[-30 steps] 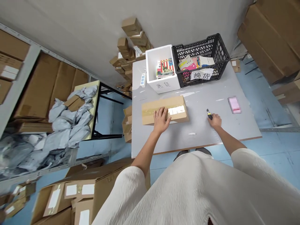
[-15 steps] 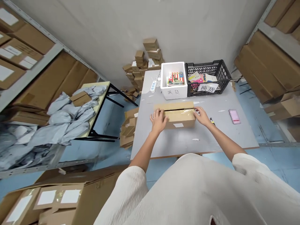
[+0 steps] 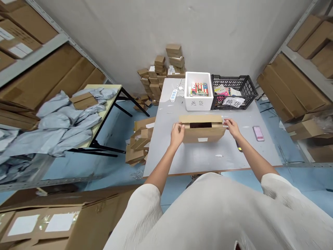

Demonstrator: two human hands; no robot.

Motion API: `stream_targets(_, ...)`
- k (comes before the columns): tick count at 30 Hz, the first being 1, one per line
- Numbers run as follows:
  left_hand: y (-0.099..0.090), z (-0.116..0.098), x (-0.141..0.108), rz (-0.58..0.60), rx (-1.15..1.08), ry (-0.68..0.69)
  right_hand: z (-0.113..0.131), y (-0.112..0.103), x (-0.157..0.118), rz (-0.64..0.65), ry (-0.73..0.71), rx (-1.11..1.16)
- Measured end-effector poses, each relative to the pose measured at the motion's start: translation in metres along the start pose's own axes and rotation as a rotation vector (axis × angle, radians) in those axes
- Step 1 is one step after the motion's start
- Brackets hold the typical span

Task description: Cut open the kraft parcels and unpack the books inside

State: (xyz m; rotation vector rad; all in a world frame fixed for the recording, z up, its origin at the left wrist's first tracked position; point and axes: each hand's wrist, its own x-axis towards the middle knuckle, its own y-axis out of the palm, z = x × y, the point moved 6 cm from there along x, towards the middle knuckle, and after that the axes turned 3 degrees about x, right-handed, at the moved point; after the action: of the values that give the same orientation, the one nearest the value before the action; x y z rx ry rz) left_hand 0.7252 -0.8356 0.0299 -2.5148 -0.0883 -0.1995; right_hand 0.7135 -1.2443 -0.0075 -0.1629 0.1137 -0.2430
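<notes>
A brown cardboard box (image 3: 192, 135) with a white label on its near side sits on the grey table (image 3: 182, 161). Its top stands partly raised, and a dark gap shows the inside. At the box's left end, my left hand (image 3: 177, 134) has its fingers bent around the top edge. My right hand (image 3: 233, 127) pinches the flap edge at the right end; clear tape seems to be by the fingertips. Beside my right forearm lies a utility knife (image 3: 239, 146) with a black and yellow body, partly covered by the arm.
Behind the box stand a white foam bin (image 3: 199, 104) and a black plastic crate (image 3: 235, 104), both holding books. A power strip (image 3: 173, 95) lies left, a pink phone-like item (image 3: 258, 133) right. Grey parcels (image 3: 57, 119) fill a side table. Cartons (image 3: 142, 142) crowd the floor.
The box's top flaps have been lifted apart, and the slit has widened into an opening. Both hands have moved with the flap edges. The camera view has shifted slightly.
</notes>
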Motion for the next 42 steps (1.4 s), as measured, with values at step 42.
stream_targets(42, 0.015, -0.015, -0.011, 0.67, 0.525, 0.441, 0.056, 0.049, 0.079, -0.033, -0.137, -0.785)
